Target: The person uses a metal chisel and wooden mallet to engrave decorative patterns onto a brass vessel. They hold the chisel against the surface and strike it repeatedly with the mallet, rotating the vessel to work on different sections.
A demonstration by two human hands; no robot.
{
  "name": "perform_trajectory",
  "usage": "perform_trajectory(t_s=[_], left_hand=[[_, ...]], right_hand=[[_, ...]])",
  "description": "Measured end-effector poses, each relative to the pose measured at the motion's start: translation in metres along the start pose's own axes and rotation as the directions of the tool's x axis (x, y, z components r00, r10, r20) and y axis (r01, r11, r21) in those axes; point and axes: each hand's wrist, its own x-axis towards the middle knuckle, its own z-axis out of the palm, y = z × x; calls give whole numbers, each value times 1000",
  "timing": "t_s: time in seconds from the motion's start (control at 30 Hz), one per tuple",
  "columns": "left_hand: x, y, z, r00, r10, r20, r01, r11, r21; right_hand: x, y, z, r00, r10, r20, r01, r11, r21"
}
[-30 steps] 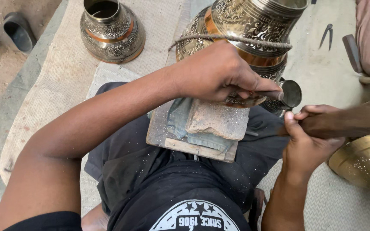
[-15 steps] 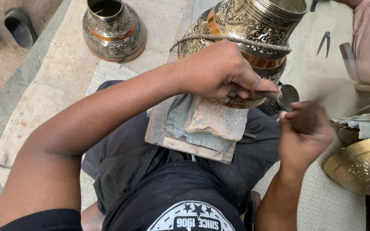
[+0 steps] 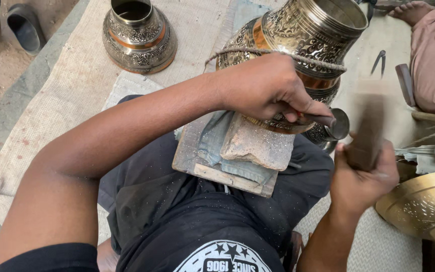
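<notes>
My left hand [image 3: 268,85] rests on a large engraved brass vessel [image 3: 298,35] and grips a short metal chisel [image 3: 331,123] against its side. A rope loops over the vessel's shoulder. The vessel leans on a wooden block with denim padding [image 3: 237,156] on my lap. My right hand [image 3: 361,176] is closed around a dark wooden mallet [image 3: 368,131], held upright and blurred just right of the chisel's head.
A second engraved brass pot [image 3: 139,35] stands on the burlap mat [image 3: 61,100] at the back left. A brass bowl [image 3: 424,206] lies at the right edge. Another person's leg in pink cloth [image 3: 434,55] and metal dividers [image 3: 379,61] are at the upper right.
My right hand has drawn back from the chisel and lifted the mallet upright. The left hand and chisel stay on the vessel.
</notes>
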Motion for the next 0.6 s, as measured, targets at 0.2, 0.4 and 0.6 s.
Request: perform_trajectory(t_s=[0.2, 0.4, 0.6], left_hand=[[-3, 9, 9, 998, -42, -39, 45, 996, 73], [-16, 17, 35, 954, -50, -295, 98, 984, 148], [-12, 17, 38, 961, -45, -271, 114, 962, 246]], right_hand=[[3, 9, -15, 968, 208, 141, -182, 967, -178], [29, 30, -39, 994, -50, -101, 61, 992, 109], [45, -4, -46, 983, -36, 181, 24, 997, 69]])
